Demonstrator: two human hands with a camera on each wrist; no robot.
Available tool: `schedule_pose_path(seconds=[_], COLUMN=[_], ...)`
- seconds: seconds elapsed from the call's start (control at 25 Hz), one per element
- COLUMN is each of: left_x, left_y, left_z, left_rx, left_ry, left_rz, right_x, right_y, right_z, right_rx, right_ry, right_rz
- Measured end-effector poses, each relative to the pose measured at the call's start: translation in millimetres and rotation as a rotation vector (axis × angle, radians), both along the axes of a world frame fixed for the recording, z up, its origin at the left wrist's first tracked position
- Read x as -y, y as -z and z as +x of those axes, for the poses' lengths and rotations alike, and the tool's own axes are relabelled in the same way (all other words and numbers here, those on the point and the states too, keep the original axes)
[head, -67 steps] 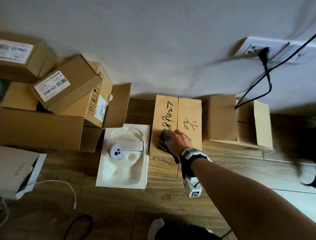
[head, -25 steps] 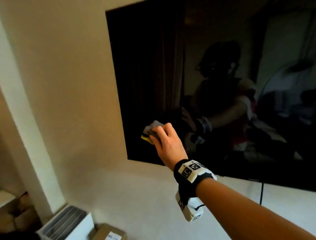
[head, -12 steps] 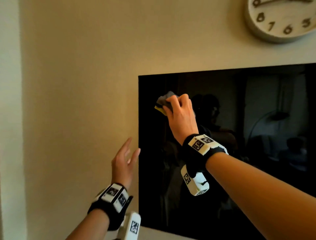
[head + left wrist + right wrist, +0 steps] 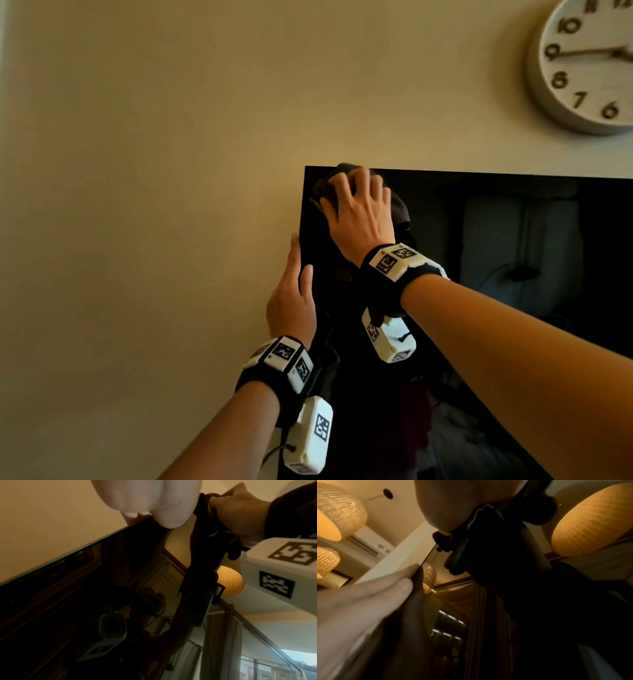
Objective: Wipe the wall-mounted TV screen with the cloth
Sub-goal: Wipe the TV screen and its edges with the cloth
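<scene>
The black wall-mounted TV screen [image 4: 513, 274] fills the lower right of the head view. My right hand [image 4: 354, 195] grips a dark cloth [image 4: 400, 209] and presses it against the screen's top-left corner. The left wrist view shows the same cloth [image 4: 204, 507] bunched under the right hand [image 4: 240, 511]. My left hand [image 4: 294, 284] rests on the TV's left edge below the cloth, its fingers straight along the edge and the thumb lying on the glass. The right wrist view shows those straight left fingers [image 4: 399, 582] against the edge.
A round white wall clock [image 4: 589, 65] hangs above the TV at the upper right. Bare beige wall [image 4: 154, 205] spreads to the left of and above the screen. The glass reflects my arms, lamps and curtains.
My right hand has slid the cloth up and left to the screen's top-left corner. My left hand has moved right from the wall onto the TV's left edge.
</scene>
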State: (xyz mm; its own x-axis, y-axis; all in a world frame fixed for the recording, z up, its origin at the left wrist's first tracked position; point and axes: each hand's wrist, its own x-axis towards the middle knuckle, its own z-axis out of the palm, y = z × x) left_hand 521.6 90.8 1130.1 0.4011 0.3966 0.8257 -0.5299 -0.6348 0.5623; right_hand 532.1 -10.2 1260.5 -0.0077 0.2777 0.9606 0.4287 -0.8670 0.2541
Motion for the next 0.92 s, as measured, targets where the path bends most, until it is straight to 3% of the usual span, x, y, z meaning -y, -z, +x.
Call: schedule_pose_path(seconds=[0.08, 0.2, 0.32, 0.44, 0.56, 0.68, 0.72, 0.84, 0.92], left_x=[2.0, 2.3, 1.1, 1.1, -1.0, -2.2, -2.1, -1.6, -2.4], left_y=[0.0, 0.1, 0.1, 1.3, 1.2, 3.4, 4.1, 3.5, 3.9], left_z=[-1.8, -1.7, -0.4, 0.9, 3.7, 7.0, 7.8, 8.2, 6.0], left_rx=[-0.017, 0.017, 0.026, 0.043, 0.056, 0.056, 0.073, 0.062, 0.074], left_ry=[-0.029, -0.033, -0.031, -0.016, -0.026, -0.021, -0.027, -0.013, 0.003], left_rz=[-0.002, -0.009, -0.01, -0.018, -0.015, -0.003, 0.002, -0.011, -0.001], right_x=[-1.1, -4.3, -7.9, -13.9, -15.9, -8.5, -8.2, -0.7, 12.6], right_y=[0.1, -3.7, -5.3, -8.5, -5.9, -11.1, -6.7, 12.5, 6.8], right_z=[7.1, 9.6, 12.4, 10.3, 13.2, 13.9, 14.0, 18.7, 17.9], right_rx=[0.04, 0.022, 0.021, -0.014, -0.008, -0.081, -0.07, -0.017, -0.055], right_ry=[0.026, -0.038, -0.013, -0.036, 0.01, -0.049, -0.056, -0.023, -0.079], right_rz=[-0.106, 0.047, -0.026, 0.094, -0.036, 0.21, 0.232, 0.057, 0.253])
